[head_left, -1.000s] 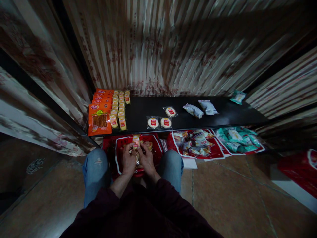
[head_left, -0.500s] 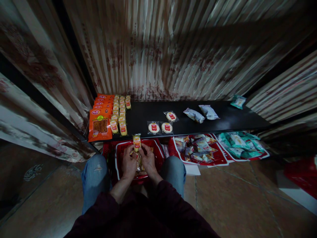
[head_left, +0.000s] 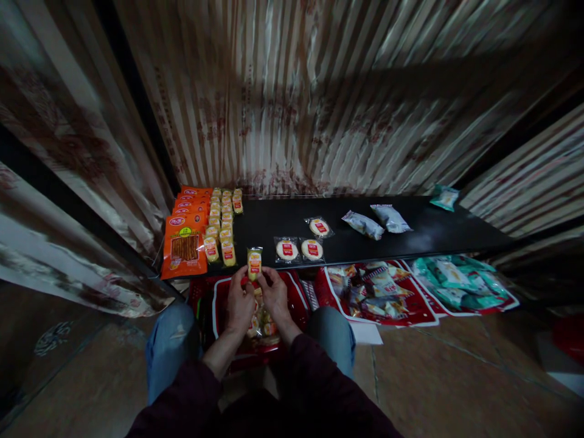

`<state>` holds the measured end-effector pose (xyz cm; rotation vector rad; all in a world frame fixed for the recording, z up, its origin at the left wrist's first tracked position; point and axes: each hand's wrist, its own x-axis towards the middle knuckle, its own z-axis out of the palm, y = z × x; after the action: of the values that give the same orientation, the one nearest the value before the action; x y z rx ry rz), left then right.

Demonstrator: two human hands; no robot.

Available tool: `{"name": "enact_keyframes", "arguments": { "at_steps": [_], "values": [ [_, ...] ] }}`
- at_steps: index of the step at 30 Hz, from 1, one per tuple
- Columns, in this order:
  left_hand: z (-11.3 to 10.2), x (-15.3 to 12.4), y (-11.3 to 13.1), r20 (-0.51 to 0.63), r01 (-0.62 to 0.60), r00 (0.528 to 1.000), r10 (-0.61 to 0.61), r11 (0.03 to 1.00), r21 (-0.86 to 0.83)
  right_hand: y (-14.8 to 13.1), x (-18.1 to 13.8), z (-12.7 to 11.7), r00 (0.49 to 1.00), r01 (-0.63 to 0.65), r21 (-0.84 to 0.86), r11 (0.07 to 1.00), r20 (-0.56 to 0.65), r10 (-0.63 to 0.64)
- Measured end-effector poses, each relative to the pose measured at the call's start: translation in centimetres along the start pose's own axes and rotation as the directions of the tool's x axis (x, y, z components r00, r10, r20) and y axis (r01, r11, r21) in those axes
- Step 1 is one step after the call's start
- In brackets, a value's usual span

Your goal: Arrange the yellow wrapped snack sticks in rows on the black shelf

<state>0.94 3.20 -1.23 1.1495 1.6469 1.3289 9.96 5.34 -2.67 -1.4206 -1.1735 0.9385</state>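
a person crouches on a tiled floor, knees apart, seen from above. both hands meet in front of the body: the left hand (head_left: 239, 304) and the right hand (head_left: 275, 295) each pinch the lower end of one small yellow plastic-wrapped snack packet with a red label (head_left: 254, 263), holding it upright between thumbs and fingertips. the packet stands just past the fingertips, at the front edge of a long black tabletop (head_left: 274, 213); whether it touches that edge cannot be told. directly under the hands sits a red plastic basket (head_left: 213, 298) with more such packets inside. beyond the left hand, neat rows of matching yellow packets (head_left: 223, 222) lie on the tabletop, with a stack of orange foil pouches (head_left: 185, 246) further left. just beyond the right hand lie three round white cakes in clear wrappers (head_left: 287, 249); further right, two silver packets (head_left: 364, 224). the step in hand looks like carrying one packet from basket to tabletop. laying it beside the rows would call for a short reach forward and left, then letting go with it flat and in line.
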Motion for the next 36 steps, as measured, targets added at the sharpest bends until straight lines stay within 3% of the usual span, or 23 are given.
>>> {"name": "enact_keyframes", "arguments": {
  "at_steps": [9, 17, 36],
  "values": [
    [0.7, 2.5, 1.4, -0.021, -0.057, 0.998, 0.057, 0.998, 0.026, -0.8, 2.7, 1.0, 0.998, 0.061, 0.024, 0.998, -0.017, -0.061],
    [1.6, 4.9, 1.5, -0.003, -0.077, 0.997, 0.077, 0.997, 0.023, 0.4, 5.7, 2.2, 0.995, 0.095, 0.037, 0.995, -0.011, -0.095],
    [4.9, 10.5, 1.8, -0.036, 0.010, 0.999, -0.007, 0.997, 0.077, 0.7, 12.5, 4.5, 0.996, 0.090, -0.031, 0.995, -0.022, -0.091]
  ]
}}
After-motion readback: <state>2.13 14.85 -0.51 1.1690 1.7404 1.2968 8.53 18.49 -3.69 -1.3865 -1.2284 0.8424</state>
